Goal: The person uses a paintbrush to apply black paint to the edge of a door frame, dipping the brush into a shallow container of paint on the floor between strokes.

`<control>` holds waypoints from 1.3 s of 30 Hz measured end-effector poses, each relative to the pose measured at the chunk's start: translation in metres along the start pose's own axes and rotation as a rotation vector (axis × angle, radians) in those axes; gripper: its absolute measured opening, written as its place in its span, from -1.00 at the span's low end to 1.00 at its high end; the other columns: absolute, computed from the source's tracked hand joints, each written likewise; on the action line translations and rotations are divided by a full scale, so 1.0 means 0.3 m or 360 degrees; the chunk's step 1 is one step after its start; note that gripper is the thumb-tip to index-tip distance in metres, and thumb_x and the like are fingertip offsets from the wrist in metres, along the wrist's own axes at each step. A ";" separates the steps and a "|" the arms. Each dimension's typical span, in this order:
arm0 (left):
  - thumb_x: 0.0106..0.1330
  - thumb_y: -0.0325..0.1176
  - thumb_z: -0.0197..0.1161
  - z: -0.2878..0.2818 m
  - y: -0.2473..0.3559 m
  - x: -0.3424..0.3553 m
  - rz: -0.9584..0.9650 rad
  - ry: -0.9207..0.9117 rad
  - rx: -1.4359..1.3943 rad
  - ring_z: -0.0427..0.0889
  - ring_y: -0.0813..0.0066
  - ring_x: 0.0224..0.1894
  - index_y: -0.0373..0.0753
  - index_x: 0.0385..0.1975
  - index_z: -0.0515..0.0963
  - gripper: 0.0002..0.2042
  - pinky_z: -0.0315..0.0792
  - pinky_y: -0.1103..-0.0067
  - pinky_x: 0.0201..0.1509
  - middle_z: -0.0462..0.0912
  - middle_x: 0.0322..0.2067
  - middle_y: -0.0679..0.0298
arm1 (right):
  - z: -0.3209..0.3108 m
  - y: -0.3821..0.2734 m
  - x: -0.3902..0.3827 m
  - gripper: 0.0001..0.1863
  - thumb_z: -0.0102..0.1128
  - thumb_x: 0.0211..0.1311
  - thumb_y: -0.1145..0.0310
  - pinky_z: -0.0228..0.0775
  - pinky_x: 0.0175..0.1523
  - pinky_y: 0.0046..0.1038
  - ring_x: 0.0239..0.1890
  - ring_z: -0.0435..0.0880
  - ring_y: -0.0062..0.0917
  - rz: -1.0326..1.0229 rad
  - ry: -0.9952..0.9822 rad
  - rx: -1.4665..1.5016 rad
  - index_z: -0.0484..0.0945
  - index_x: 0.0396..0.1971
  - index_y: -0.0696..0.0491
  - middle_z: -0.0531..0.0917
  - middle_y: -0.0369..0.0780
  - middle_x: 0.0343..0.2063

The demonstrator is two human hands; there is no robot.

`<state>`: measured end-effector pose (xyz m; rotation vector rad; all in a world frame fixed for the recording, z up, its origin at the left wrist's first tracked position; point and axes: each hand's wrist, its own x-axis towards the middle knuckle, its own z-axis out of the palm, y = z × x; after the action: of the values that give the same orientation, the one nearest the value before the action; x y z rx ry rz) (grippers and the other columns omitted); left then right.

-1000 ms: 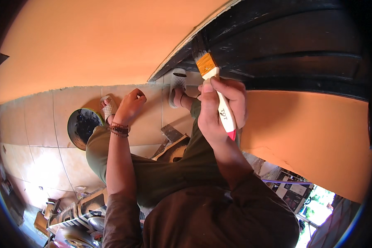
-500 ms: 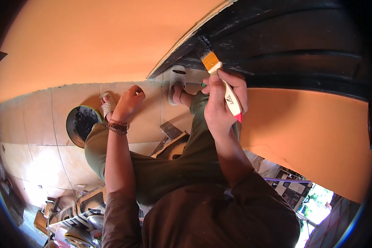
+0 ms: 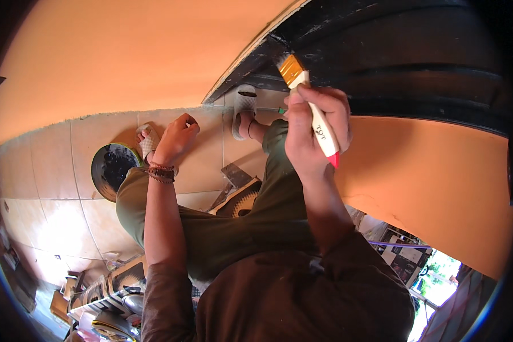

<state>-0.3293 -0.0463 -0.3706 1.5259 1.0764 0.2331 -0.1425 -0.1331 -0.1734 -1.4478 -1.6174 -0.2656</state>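
A flat paintbrush (image 3: 320,126) with a cream handle, red tip and golden ferrule is gripped in my right hand (image 3: 319,122). Its dark bristles meet the black panelled door (image 3: 393,62) close to its frame edge, beside the orange wall. My left hand (image 3: 177,137) hangs over my knee with its fingers curled in; whether anything lies in them is hidden. Left of that hand, a round container (image 3: 114,171) with black paint in it rests on the floor.
Pale floor tiles (image 3: 51,154) run along the orange wall (image 3: 137,57). My slippered feet (image 3: 245,105) stand near the door. Between my legs is a stool with a woven seat (image 3: 236,202). Pots and household items (image 3: 111,325) crowd the lower left.
My right hand has shifted slightly right, and the paintbrush has moved up along the door edge, its handle swinging a little rightward. My left hand has barely moved.
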 end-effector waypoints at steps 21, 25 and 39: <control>0.15 -0.28 0.06 -0.004 0.037 -0.007 -0.0059 0.0007 0.0034 0.58 -0.01 -0.24 -0.36 -0.32 0.51 -0.74 0.42 0.35 -0.14 0.59 -0.39 -0.12 | 0.000 0.003 -0.022 -0.86 0.19 0.06 0.65 0.44 -0.49 -0.62 -0.52 0.58 -0.56 0.0155 0.0217 0.0132 0.51 -0.33 0.20 0.52 -0.16 -0.44; 0.15 -0.28 0.06 -0.001 0.015 -0.004 -0.0054 0.0021 0.0036 0.58 -0.01 -0.23 -0.35 -0.32 0.51 -0.74 0.42 0.36 -0.14 0.60 -0.39 -0.11 | 0.006 0.019 0.005 -0.86 0.17 0.07 0.65 0.43 -0.50 -0.61 -0.55 0.56 -0.57 -0.0105 0.0127 -0.0022 0.51 -0.33 0.20 0.52 -0.15 -0.43; 0.15 -0.26 0.06 -0.009 0.050 -0.021 0.0025 -0.0009 -0.0008 0.59 0.02 -0.29 -0.38 -0.33 0.51 -0.72 0.42 0.37 -0.19 0.59 -0.44 -0.10 | 0.010 0.010 -0.029 -0.85 0.16 0.09 0.64 0.43 -0.52 -0.63 -0.56 0.57 -0.59 -0.0062 0.0108 0.0001 0.49 -0.30 0.21 0.52 -0.12 -0.38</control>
<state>-0.3273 -0.0472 -0.3543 1.5300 1.0590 0.2423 -0.1425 -0.1359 -0.1826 -1.3932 -1.5918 -0.3331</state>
